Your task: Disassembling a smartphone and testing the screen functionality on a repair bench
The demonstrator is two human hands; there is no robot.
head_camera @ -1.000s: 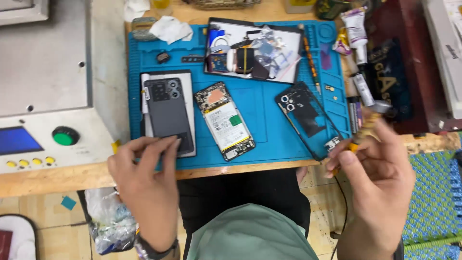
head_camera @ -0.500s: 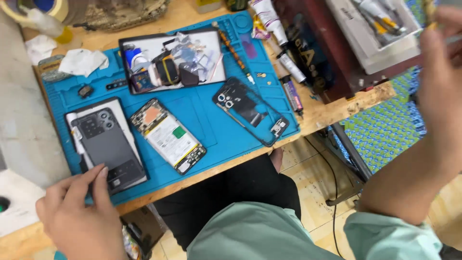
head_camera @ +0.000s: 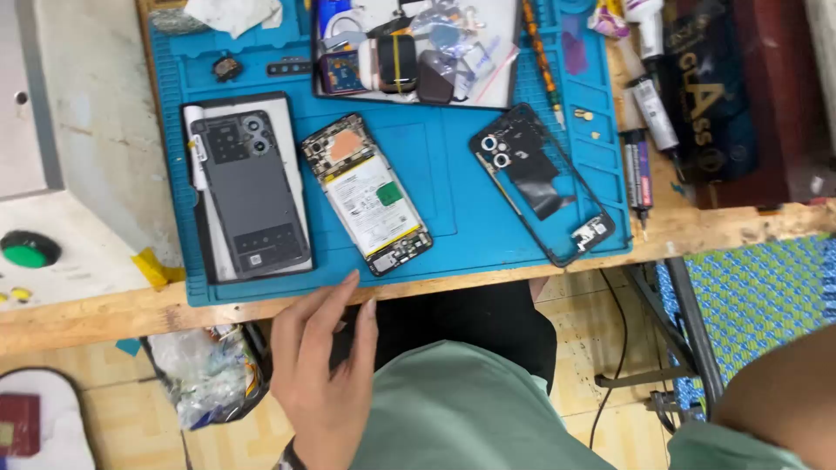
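- Wooden workbench (head_camera: 488,278): runs across the view, its front edge nearest the person.
- Blue repair mat (head_camera: 453,183): lies on the bench and carries nearly all the parts.
- Grey machine housing (head_camera: 52,209): stands left of the mat, with a green button (head_camera: 28,250) on its sloped panel.
- Dark-rimmed tray (head_camera: 418,52): sits at the mat's far edge, crowded with small parts and clear bags (contents too jumbled to tell apart).
- Grey phone back cover (head_camera: 248,196): lies flat at the mat's left, camera openings away from the person.
- Opened phone body (head_camera: 367,193): lies tilted mid-mat, white battery and circuit boards exposed, just right of the back cover.
- Black phone frame (head_camera: 540,183): lies tilted to the right, apart from the phone body.
- Glue tubes (head_camera: 649,113): lie along the mat's right edge, with an orange-handled tool (head_camera: 542,61) nearby.
- Left hand (head_camera: 326,365): below the bench edge, fingers (head_camera: 335,296) loosely spread and holding nothing; the fingertips reach the mat's front edge just below the phone body. Nothing lies between them.
- Right hand: out of view; only a forearm (head_camera: 784,392) shows at the lower right, so its fingers cannot be judged.
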